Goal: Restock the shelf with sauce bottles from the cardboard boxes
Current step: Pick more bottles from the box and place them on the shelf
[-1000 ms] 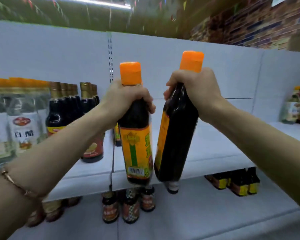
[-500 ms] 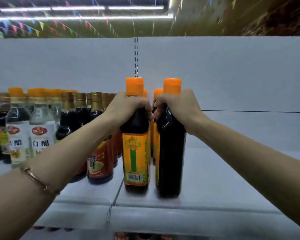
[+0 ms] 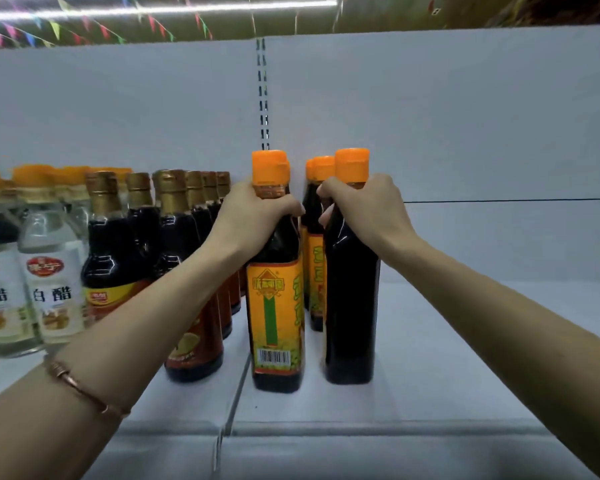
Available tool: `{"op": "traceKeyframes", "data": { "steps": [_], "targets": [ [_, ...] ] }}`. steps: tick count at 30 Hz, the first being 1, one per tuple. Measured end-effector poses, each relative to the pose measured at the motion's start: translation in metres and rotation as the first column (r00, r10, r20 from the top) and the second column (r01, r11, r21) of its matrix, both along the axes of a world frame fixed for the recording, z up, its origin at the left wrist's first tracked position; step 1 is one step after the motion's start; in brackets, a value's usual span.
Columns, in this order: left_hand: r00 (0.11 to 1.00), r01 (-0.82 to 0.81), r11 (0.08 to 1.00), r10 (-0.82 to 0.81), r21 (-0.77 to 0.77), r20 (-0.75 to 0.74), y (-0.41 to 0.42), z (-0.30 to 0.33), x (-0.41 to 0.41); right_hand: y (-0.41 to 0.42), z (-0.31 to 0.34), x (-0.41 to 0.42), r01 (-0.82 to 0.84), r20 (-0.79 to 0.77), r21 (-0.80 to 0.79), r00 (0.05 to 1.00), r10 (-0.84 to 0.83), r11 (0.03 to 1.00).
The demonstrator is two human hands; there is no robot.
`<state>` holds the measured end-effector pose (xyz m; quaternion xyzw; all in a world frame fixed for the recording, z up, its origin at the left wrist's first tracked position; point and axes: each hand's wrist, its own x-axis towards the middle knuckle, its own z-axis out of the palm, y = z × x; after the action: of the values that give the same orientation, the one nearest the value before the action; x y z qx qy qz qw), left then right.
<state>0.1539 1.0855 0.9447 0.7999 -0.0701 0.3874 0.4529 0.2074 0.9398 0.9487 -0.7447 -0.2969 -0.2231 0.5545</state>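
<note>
Each grip wraps a bottle neck, left hand (image 3: 253, 216) and right hand (image 3: 364, 206); seat both sauce bottles (image 3: 278, 306) flat on the shelf (image 3: 465, 358) before loosening.

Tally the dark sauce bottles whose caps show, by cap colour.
Gold-capped dark bottles: 6
Orange-capped dark bottles: 5, one in the grip of the left hand and one in the right hand
Total: 11

Two dark sauce bottles (image 3: 278, 317) — orange-capped — upright on shelf (image 3: 447, 358).
</note>
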Motion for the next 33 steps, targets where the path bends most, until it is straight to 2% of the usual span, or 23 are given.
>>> {"op": "traceKeyframes", "data": {
  "steps": [5,7,10,12,14,17,19,25,29,33],
  "targets": [
    [0.992,-0.043,0.998,0.036,0.056,0.121,-0.001,-0.005,0.0,-0.01,-0.022,-0.009,-0.164,-0.061,0.073,0.984,0.168,0.984],
    [0.984,-0.082,0.995,0.072,0.056,0.163,-0.003,-0.01,-0.007,-0.014,-0.027,-0.01,-0.174,-0.073,0.071,0.981,0.179,0.982],
    [0.991,-0.044,0.999,0.041,0.02,0.129,0.0,-0.019,-0.015,-0.013,-0.03,-0.016,0.056,-0.021,-0.018,0.998,-0.056,0.998],
    [0.995,-0.025,0.998,0.019,0.058,0.095,0.006,-0.017,-0.021,-0.012,-0.03,-0.023,0.198,0.026,-0.098,0.98,-0.196,0.975],
    [0.998,0.041,0.998,-0.043,0.049,0.04,0.012,-0.013,-0.024,-0.012,-0.027,-0.028,0.156,-0.009,-0.111,0.987,-0.158,0.981],
    [0.981,0.175,0.982,-0.18,-0.073,-0.074,0.018,-0.011,-0.022,-0.017,-0.021,-0.03,0.049,-0.061,-0.162,0.996,-0.059,0.986],
    [0.971,0.211,0.974,-0.218,-0.086,-0.093,0.019,-0.015,-0.019,-0.021,-0.024,-0.027,0.019,-0.072,-0.213,0.997,-0.035,0.977],
    [0.991,0.108,0.994,-0.109,-0.02,-0.077,0.019,-0.031,-0.009,-0.018,-0.035,-0.023,0.018,-0.079,-0.133,0.996,-0.028,0.991],
    [0.996,0.063,0.998,-0.063,-0.007,-0.069,0.02,-0.036,-0.007,-0.002,-0.032,-0.021,0.039,-0.048,-0.222,0.998,-0.051,0.974],
    [0.995,0.05,0.994,-0.041,0.101,-0.086,0.026,-0.036,-0.01,0.001,-0.023,-0.021,-0.071,-0.126,-0.279,0.991,0.036,0.958]
  ]
}}
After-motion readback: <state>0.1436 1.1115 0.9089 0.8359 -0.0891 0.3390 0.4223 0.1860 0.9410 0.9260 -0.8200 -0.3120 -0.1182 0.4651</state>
